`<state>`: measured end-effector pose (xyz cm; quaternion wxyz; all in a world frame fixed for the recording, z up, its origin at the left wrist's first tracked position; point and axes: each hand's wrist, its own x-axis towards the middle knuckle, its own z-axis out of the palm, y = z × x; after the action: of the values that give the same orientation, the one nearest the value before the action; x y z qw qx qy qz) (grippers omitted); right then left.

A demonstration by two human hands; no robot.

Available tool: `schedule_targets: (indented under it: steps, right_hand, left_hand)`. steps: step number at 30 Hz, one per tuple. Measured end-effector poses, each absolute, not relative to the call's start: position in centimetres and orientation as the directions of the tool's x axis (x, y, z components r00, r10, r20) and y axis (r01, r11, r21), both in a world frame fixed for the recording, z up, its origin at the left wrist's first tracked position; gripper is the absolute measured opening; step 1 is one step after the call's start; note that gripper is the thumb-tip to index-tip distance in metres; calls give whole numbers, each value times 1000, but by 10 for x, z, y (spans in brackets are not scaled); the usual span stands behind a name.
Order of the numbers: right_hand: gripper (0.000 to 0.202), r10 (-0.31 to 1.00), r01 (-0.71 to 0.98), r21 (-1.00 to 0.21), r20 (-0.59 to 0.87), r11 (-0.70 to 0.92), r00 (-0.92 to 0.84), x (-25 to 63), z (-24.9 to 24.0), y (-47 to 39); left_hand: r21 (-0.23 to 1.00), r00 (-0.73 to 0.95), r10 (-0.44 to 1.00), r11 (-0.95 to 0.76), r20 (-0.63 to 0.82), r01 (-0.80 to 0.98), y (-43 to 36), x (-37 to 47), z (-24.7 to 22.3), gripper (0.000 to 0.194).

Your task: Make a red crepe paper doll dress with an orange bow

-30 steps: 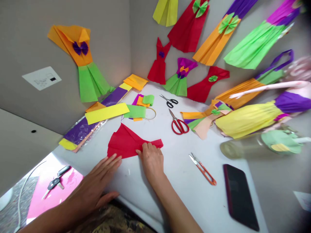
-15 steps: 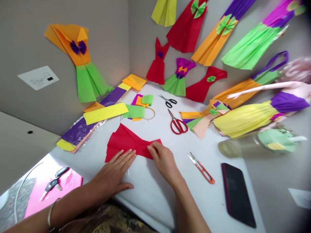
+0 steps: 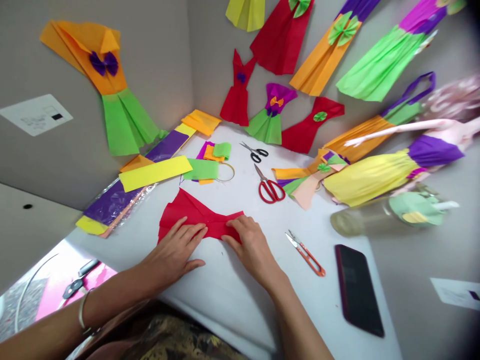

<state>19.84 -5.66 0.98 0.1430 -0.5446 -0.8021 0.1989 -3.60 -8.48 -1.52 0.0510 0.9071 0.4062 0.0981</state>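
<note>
A red piece of crepe paper [image 3: 187,206], pleated and wide at its left end, narrow in the middle, lies flat on the white table [image 3: 232,310]. My left hand [image 3: 180,247] rests on its left lower part, fingers stretched out and thumb apart. At the right end, my right hand [image 3: 252,245] lies on the paper with fingers spread and thumb at its lower edge. Both palms cover parts of the paper. Beyond my right hand are red-handled scissors [image 3: 270,189], and orange thread snips [image 3: 307,255] lie to its right.
Behind the paper are folded crepe strips [image 3: 155,172], a wire ring [image 3: 233,172] and black scissors [image 3: 255,151]. A phone [image 3: 359,290], a bottle [image 3: 348,222] and a doll [image 3: 375,175] stand or lie at right. Paper dresses [image 3: 116,70] hang on the walls.
My right hand's fingers have gone from a pinch at the paper's right end to spread on it. My left hand stays on the paper, its fingers slightly more bent. The view has shifted slightly.
</note>
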Motion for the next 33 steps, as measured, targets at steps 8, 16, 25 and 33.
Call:
schedule_targets:
  steps: [8,16,25,33]
  right_hand:
    - [7,932,840,-422,37,342,-361,185,1,-55]
    - [4,943,833,-445,102,329,-318,185,-7,-57]
    - [18,807,805,-175,314,567,-500,188,-14,-65]
    - [19,732,741,-92,278,665,-623,191,-8,-69]
  left_hand:
    - [132,650,753,-658,98,742,-82,-33,-15,55]
    - [86,659,748,-664,80,743,-80,-32,-16,59]
    - [84,660,745,-667,97,740,-80,-31,-17,60]
    - [102,665,740,-672,95,733,-79,-31,-19,59]
